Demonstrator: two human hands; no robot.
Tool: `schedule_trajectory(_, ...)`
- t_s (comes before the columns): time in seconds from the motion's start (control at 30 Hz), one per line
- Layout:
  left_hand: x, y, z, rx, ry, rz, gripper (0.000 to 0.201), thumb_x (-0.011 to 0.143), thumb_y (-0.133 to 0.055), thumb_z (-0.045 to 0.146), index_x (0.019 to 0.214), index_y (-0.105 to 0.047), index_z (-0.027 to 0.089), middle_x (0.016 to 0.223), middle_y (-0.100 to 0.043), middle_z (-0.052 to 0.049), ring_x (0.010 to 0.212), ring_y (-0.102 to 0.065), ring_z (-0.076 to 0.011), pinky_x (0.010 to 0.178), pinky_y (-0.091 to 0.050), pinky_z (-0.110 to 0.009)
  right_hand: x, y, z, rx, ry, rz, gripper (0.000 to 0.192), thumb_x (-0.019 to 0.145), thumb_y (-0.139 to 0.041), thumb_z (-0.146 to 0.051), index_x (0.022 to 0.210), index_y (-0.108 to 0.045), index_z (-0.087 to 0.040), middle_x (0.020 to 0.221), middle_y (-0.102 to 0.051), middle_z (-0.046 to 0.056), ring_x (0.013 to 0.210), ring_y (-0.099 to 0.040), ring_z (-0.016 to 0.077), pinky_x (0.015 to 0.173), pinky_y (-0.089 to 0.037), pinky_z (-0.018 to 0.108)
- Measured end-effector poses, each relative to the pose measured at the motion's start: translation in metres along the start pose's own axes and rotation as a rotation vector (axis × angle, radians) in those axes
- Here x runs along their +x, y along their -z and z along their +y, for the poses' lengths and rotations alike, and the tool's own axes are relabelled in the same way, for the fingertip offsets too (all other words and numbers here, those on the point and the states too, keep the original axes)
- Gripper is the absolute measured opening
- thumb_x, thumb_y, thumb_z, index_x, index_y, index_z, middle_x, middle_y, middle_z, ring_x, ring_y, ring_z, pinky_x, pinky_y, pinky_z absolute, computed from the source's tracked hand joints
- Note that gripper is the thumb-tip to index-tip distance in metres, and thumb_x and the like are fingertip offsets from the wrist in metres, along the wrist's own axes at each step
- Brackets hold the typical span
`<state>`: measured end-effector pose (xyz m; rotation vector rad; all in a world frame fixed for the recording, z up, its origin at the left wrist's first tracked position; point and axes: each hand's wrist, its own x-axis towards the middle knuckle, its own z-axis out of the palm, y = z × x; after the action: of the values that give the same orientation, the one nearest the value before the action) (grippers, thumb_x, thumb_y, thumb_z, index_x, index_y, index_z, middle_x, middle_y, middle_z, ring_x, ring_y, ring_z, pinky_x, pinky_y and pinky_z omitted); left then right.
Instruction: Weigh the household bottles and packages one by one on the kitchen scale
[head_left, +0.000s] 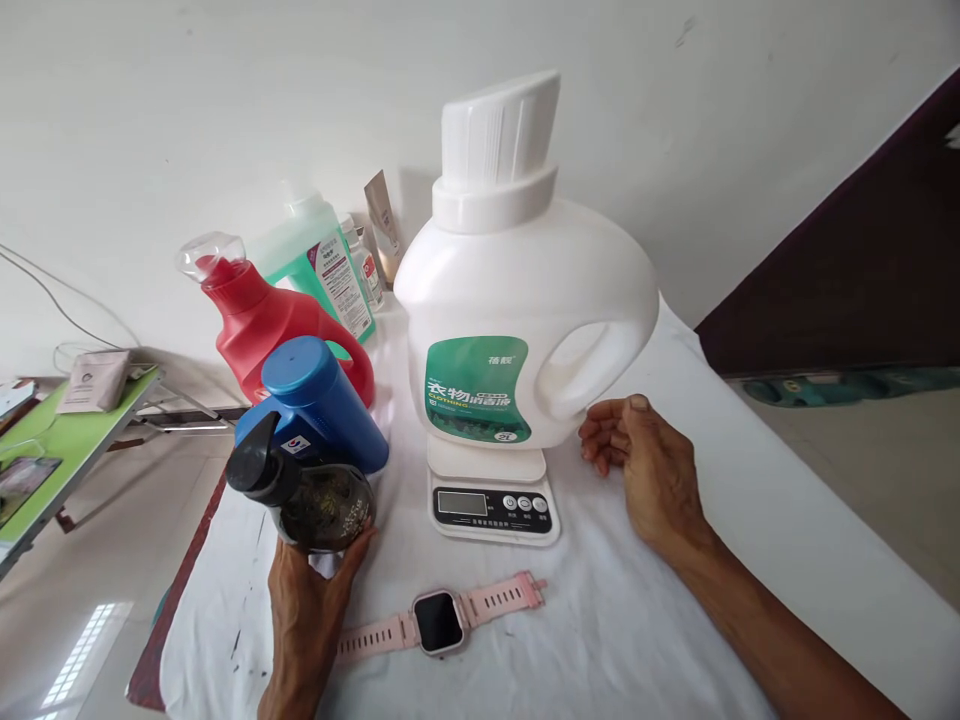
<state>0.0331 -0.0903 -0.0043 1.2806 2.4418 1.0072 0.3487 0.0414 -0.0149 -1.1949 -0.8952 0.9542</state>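
Observation:
My left hand (307, 610) is closed around the lower part of a dark see-through pump bottle (322, 505) with a black pump head, tilted to the left. A large white laundry detergent jug (525, 280) with a green label stands on a white kitchen scale (491, 515), whose display looks blank. Just right of the jug's base, my right hand (649, 460) hangs with fingers loosely bent and thumb up, holding nothing. Nearest my left hand on the cloth lies a pink smartwatch (439, 622), its strap spread out.
Behind the pump bottle stand a blue jug (322, 395), a red detergent bottle (277, 320) and a green liquid jug (319, 265). A beige tube (382, 225) leans by the wall. White cloth (600, 630) covers the table. A green side table (82, 430) is at left.

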Motion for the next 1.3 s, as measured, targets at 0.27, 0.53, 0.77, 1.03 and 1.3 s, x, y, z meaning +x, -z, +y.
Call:
schedule_trajectory(0.27,-0.001,-0.005,-0.002,0.040,-0.054,-0.032,0.069,0.075,-0.076,0.063,0.120,-0.069,0.012,0.126,-0.070,-0.021,0.120,-0.065,-0.0414,0.102,-0.054,-0.057,0.002,0.000,0.001,-0.021,-0.026,-0.001,0.064,0.075,-0.070,-0.084,0.073,-0.070,-0.020,0.062,-0.064,0.007,0.050,-0.056,0.0177,0.040,-0.039,0.027)
schedule_trajectory(0.53,-0.028,-0.007,-0.021,0.181,-0.273,-0.110,0.077,0.094,-0.061,0.055,0.153,-0.038,0.012,0.148,-0.049,-0.022,0.140,-0.047,-0.0411,0.116,-0.040,-0.067,-0.004,0.003,0.005,-0.136,-0.009,-0.064,0.060,0.085,-0.063,-0.081,0.080,-0.068,-0.021,0.068,-0.064,0.003,0.055,-0.057,0.0159,0.047,-0.041,0.027)
schedule_trajectory(0.77,-0.034,0.015,-0.012,0.138,-0.155,-0.043,0.057,0.098,-0.054,0.061,0.135,-0.055,0.019,0.132,-0.061,-0.015,0.126,-0.058,-0.0358,0.107,-0.050,-0.057,-0.003,0.004,0.008,-0.153,-0.030,-0.095,0.057,0.092,-0.057,-0.077,0.084,-0.065,-0.021,0.071,-0.063,0.002,0.058,-0.056,0.0141,0.049,-0.041,0.027)
schedule_trajectory(1.03,-0.066,0.013,-0.003,0.120,-0.505,-0.246,0.056,0.083,-0.079,0.056,0.127,-0.065,0.025,0.122,-0.066,-0.012,0.111,-0.062,-0.0333,0.092,-0.053,-0.047,-0.005,0.003,0.007,-0.163,-0.028,-0.092,0.060,0.091,-0.057,-0.079,0.083,-0.065,-0.020,0.070,-0.063,0.002,0.058,-0.055,0.0139,0.049,-0.040,0.027)
schedule_trajectory(1.3,-0.061,-0.007,0.021,0.107,-0.662,-0.470,0.034,0.086,-0.078,0.023,0.119,-0.067,0.023,0.113,-0.066,-0.011,0.106,-0.058,-0.0304,0.090,-0.049,-0.046,-0.007,0.004,0.004,-0.145,-0.028,-0.098,0.059,0.091,-0.058,-0.078,0.083,-0.065,-0.020,0.070,-0.063,0.002,0.057,-0.056,0.0140,0.049,-0.040,0.028)
